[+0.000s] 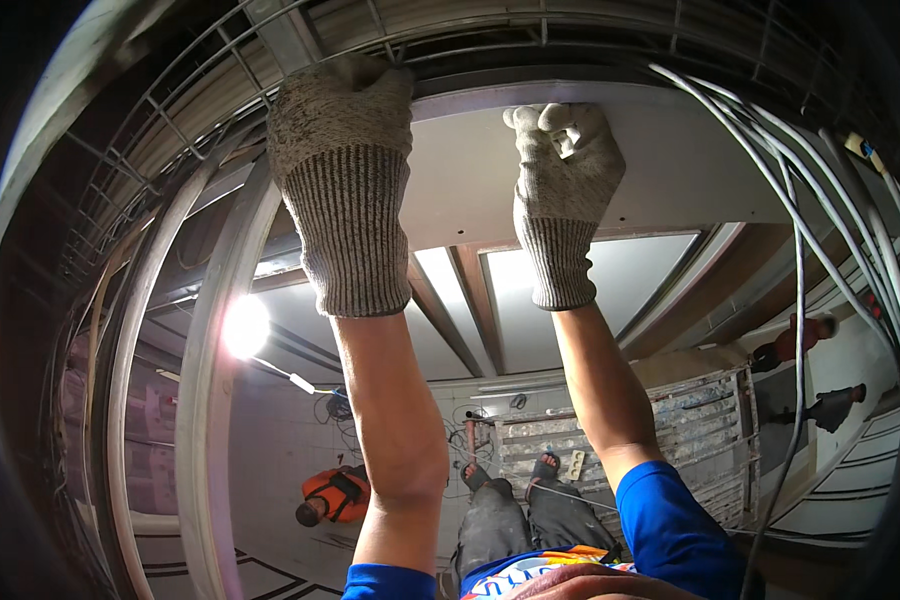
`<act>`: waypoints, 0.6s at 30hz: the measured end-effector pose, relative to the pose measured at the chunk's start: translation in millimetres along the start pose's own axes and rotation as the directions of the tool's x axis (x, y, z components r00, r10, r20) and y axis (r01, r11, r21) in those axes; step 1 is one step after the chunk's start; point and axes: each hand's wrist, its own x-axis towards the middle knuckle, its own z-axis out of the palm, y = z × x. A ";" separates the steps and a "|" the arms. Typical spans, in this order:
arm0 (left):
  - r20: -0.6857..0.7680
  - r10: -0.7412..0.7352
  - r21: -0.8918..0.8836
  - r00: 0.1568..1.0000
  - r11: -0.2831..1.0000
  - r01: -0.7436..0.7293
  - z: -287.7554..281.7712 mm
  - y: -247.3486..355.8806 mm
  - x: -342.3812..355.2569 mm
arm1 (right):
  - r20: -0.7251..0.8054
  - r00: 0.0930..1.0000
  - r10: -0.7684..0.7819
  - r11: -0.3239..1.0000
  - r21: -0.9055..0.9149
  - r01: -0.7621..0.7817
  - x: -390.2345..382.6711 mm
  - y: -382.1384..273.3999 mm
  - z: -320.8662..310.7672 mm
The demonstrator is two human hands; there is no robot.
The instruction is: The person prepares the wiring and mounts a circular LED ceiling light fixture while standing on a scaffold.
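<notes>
Above me, my left hand [340,110], in a grey knitted glove, is curled at the metal edge [440,95] of a pale panel [690,160], beside the wire mesh tray [210,45]. Its fingertips are hidden. My right hand [565,160], gloved alike, has its fingers bent against the panel just below that edge. A small whitish shape shows between its fingers, too small to name. A metal channel [210,380] runs down at the left of my left arm.
White cables [790,200] hang along the right. A lit lamp [245,327] is at the left. Far below are my sandalled feet, a slatted platform [690,440], a person in orange [335,490], a person in red [805,335] and another in dark clothing [830,405].
</notes>
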 end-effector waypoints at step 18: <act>-0.487 0.102 -0.329 0.867 0.898 -0.291 26.5 -33.0 -3.6 | 0.314 0.879 0.359 0.932 -0.164 -0.322 -12.2 -10.9 -32.2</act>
